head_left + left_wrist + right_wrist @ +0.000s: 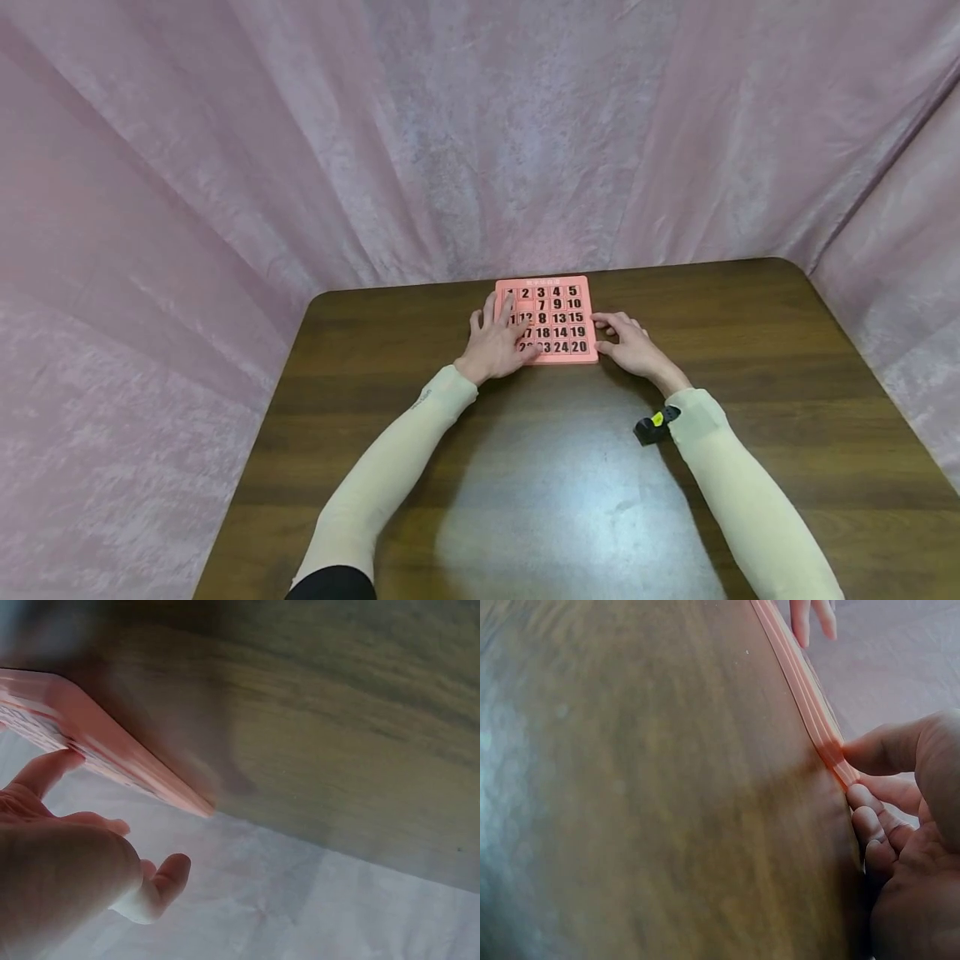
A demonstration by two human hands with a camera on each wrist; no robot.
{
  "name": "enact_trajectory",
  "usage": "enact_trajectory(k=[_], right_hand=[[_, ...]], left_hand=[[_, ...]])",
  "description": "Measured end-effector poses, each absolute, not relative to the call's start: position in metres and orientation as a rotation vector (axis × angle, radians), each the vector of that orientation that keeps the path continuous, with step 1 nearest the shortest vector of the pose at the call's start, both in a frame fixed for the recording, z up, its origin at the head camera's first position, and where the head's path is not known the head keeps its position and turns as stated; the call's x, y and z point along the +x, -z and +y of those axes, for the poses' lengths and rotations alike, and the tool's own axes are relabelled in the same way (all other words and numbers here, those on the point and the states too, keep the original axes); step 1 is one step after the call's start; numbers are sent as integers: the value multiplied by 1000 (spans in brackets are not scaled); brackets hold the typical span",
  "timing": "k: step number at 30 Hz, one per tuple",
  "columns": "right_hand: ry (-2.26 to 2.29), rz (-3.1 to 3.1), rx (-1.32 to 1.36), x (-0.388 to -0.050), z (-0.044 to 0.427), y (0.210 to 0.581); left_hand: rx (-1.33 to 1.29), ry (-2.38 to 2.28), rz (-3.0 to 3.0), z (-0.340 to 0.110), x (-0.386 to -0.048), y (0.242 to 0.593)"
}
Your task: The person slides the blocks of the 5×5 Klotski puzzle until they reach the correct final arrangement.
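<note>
Rests spread left hand [495, 343] on pink number board [558, 319] near far edge of table [750, 333]; touches board's right side with right hand [632, 346] (relaxed, thumb apart).

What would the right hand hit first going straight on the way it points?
The near side edge of the pink number board, probably at once: the right hand seems to have its thumb against it, though exact contact is hard to judge.
</note>
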State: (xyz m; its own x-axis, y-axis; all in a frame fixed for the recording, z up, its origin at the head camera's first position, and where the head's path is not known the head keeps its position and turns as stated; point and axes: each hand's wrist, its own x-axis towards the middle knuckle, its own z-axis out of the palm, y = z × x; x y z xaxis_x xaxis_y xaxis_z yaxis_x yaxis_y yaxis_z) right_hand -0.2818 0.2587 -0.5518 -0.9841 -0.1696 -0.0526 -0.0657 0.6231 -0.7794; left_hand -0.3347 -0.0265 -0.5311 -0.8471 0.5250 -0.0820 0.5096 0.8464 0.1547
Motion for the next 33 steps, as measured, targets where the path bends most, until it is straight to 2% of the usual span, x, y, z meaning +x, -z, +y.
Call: enact_trajectory(k=[23, 33], right_hand=[[1297, 2723, -201, -283, 260, 551], [1282, 2730, -192, -284, 259, 553]], left_hand=[[726, -237, 2874, -30, -359, 538], [946, -248, 2829, -12, -348, 535]])
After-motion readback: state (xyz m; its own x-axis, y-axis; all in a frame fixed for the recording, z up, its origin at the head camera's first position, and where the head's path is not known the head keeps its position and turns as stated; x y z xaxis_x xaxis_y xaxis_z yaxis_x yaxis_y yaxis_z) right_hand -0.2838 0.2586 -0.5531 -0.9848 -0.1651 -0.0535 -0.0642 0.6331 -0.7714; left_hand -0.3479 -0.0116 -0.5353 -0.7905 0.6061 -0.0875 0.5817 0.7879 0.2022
